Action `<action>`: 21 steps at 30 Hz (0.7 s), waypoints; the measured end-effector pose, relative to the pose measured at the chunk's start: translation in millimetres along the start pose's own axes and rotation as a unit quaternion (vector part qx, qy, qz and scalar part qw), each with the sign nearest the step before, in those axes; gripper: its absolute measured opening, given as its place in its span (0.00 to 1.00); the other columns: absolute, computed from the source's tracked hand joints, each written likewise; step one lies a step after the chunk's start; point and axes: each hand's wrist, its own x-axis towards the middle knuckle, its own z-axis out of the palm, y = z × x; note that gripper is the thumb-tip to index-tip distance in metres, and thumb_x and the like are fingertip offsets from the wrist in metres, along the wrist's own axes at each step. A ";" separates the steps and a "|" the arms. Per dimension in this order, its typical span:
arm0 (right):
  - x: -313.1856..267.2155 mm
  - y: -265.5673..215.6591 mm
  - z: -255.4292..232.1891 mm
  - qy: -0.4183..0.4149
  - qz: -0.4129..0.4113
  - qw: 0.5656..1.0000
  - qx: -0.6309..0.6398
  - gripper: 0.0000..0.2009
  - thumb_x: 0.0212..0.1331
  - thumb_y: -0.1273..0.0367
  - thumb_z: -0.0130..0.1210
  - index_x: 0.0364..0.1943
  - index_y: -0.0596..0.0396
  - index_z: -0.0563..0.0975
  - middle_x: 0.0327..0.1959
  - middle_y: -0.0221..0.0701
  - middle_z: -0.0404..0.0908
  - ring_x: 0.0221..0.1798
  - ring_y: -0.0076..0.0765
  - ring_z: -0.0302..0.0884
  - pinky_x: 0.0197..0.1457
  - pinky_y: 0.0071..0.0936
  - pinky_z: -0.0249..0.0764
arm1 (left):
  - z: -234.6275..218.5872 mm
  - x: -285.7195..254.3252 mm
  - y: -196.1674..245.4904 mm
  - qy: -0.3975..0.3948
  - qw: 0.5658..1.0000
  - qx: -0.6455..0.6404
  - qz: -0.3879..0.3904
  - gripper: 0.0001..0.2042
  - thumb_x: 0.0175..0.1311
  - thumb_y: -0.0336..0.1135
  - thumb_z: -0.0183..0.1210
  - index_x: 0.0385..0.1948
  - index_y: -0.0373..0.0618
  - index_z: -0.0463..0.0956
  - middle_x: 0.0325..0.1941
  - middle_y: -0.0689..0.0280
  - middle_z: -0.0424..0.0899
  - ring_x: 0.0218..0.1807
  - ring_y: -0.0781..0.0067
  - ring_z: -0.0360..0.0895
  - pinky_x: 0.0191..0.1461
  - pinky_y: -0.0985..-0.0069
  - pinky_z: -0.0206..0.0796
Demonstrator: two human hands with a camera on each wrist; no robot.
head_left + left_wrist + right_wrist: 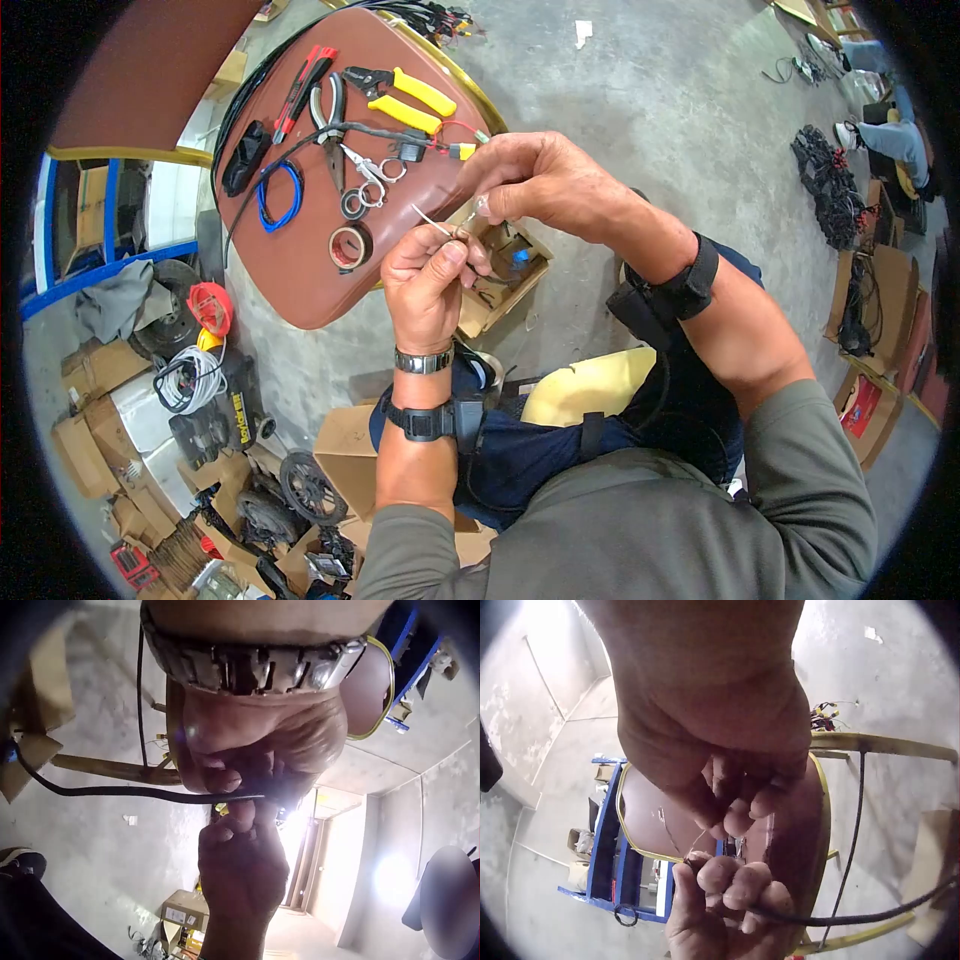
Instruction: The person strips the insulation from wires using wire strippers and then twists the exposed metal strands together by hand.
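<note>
Left hand (428, 290): fingers curled, pinching black cable (135, 793) end at fingertips.
Right hand (535, 180): pinching thin bare strand (432, 222) at same spot, touching left fingertips.
Cable long axis: trails from pinch away past left wrist.
Both hands above brown stool seat (300, 280) edge, equally near.

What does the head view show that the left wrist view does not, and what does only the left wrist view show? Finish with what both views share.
Only the head view shows the brown seat with yellow-handled pliers, scissors, a blue wire loop and a tape roll. Only the left wrist view shows the black cable running off to the left and a bright doorway. Both show the left hand and right hand pinching the work between them, and the metal watch.
</note>
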 end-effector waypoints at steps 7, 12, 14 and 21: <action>2.0 -1.1 10.4 0.035 -0.018 0.999 0.015 0.15 0.55 0.75 0.61 0.48 0.61 0.81 0.37 0.31 0.85 0.37 0.21 0.78 0.41 0.22 0.74 | -1.7 2.0 1.5 0.003 0.998 -0.063 -0.004 0.09 0.69 0.34 0.61 0.40 0.36 0.80 0.29 0.58 0.84 0.27 0.71 0.79 0.29 0.82 0.66; 5.7 -4.0 15.3 0.043 -0.042 0.998 0.022 0.14 0.56 0.78 0.61 0.48 0.62 0.81 0.37 0.30 0.86 0.37 0.20 0.79 0.42 0.21 0.74 | -5.2 2.9 3.0 0.025 0.998 -0.054 -0.022 0.09 0.70 0.34 0.60 0.41 0.36 0.79 0.30 0.58 0.84 0.28 0.71 0.78 0.29 0.81 0.64; 6.3 -4.6 17.2 0.046 -0.050 0.998 0.015 0.13 0.57 0.78 0.61 0.48 0.63 0.80 0.36 0.30 0.86 0.37 0.20 0.79 0.41 0.21 0.74 | -0.5 3.7 4.4 0.048 0.998 -0.040 -0.020 0.09 0.70 0.34 0.60 0.40 0.36 0.80 0.30 0.58 0.84 0.28 0.72 0.79 0.29 0.83 0.65; 4.7 -8.0 24.0 -0.002 -0.031 0.998 0.057 0.15 0.57 0.78 0.60 0.50 0.63 0.79 0.35 0.33 0.86 0.36 0.22 0.82 0.40 0.22 0.75 | -1.6 6.2 -8.8 0.111 0.993 -0.018 0.021 0.08 0.70 0.32 0.61 0.44 0.38 0.80 0.33 0.57 0.86 0.28 0.72 0.80 0.32 0.82 0.67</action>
